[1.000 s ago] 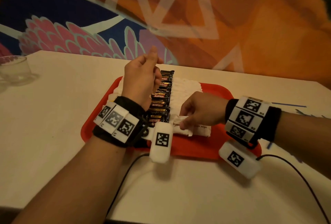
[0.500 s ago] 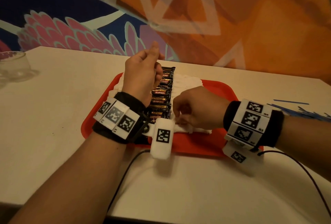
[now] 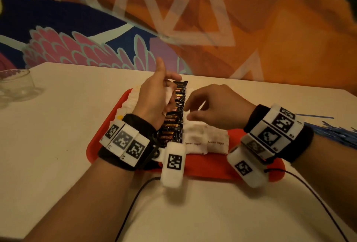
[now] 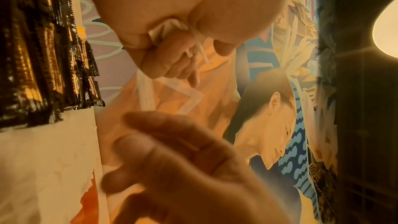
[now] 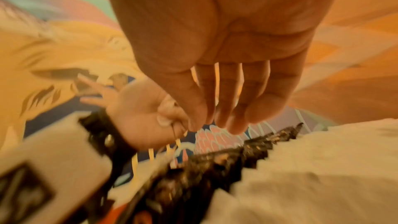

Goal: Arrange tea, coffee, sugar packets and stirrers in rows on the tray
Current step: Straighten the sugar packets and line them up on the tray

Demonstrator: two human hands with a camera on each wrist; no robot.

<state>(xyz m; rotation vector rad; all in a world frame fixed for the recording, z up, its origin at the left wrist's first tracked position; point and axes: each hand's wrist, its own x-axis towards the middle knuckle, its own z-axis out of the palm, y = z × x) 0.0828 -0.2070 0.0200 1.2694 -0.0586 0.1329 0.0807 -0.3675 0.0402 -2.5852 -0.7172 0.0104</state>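
A red tray [image 3: 212,166] lies on the white table. On it runs a row of black coffee packets [image 3: 173,125], with white brown-sugar packets [image 3: 204,139] to their right and more white packets [image 3: 128,104] to their left. My left hand [image 3: 168,96] is raised over the coffee row and grips a small bunch of white packets [image 3: 169,93], seen between its curled fingers [image 4: 170,28]. My right hand [image 3: 188,110] hovers over the sugar rows with loosely straight fingers [image 5: 226,108], close to the left hand and holding nothing. Blue stirrers [image 3: 338,133] lie on the table to the right.
A clear glass bowl [image 3: 15,85] stands at the table's far left. Black cables [image 3: 135,203] run from both wrist cameras across the near part of the table. A painted wall rises right behind the table's far edge.
My right hand laid its sugar packet at the near end of the sugar rows, let go, then lifted towards the left hand. The left hand stayed raised with its packets.
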